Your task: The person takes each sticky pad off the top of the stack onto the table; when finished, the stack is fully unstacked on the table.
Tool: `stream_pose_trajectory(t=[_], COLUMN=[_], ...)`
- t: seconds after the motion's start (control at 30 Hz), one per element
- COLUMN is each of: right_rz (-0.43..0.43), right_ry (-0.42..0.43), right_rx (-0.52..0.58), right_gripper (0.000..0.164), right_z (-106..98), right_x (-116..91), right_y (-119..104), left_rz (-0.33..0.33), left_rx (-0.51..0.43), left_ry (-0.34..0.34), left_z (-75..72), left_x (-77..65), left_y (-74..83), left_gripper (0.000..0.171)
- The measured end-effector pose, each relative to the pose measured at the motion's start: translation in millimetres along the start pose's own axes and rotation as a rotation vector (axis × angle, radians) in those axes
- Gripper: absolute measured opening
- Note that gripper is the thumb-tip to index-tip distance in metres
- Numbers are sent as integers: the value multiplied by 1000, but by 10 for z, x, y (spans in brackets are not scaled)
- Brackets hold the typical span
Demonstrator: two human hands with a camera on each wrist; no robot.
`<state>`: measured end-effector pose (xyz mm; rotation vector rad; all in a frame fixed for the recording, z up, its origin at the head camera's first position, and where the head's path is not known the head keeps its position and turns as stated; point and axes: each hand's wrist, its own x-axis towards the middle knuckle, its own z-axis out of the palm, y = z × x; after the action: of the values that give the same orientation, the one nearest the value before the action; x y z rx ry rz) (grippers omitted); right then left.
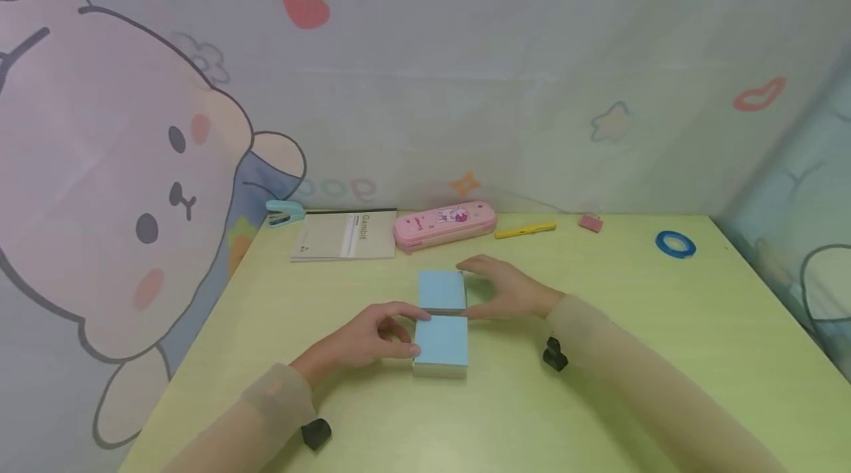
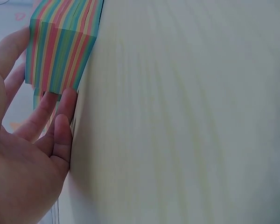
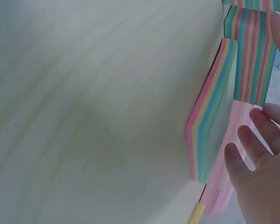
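Note:
Two block-shaped stacks of sticky notes with light blue tops lie one behind the other on the table. My left hand (image 1: 368,340) comes from the left to the near stack (image 1: 442,342), its thumb and index finger at the left edge and rear left corner. The stack's striped side (image 2: 60,58) shows in the left wrist view. To the right of the far stack (image 1: 442,290), my right hand (image 1: 508,290) spans it between thumb and index finger. In the right wrist view, these two digits meet a striped block (image 3: 252,60), beside a lower striped pad (image 3: 210,112).
Along the back of the table (image 1: 598,399) are a light blue stapler (image 1: 284,212), a notebook (image 1: 346,235), a pink pencil case (image 1: 445,225), a yellow pen (image 1: 525,230), a small pink item (image 1: 590,222) and blue tape (image 1: 675,244). A patterned curtain (image 1: 518,89) hangs behind.

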<state>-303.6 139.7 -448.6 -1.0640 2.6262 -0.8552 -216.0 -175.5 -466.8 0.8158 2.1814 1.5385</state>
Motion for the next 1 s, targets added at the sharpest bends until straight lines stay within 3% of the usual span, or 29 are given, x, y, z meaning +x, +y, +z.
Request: stream_pose_trajectory(t=[0.37,1.0], right_rz=[-66,-51], right_ry=[14,83], right_rx=[-46,-53], right_gripper=[84,85], right_z=[61,60], right_x=[90,71], right_y=[-93,-84], left_rz=[-6,5], left_rx=[22,1], left_ry=[3,-1], left_z=[-6,8], left_x=[13,-2], left_y=[-20,-5], left_gripper=[48,49])
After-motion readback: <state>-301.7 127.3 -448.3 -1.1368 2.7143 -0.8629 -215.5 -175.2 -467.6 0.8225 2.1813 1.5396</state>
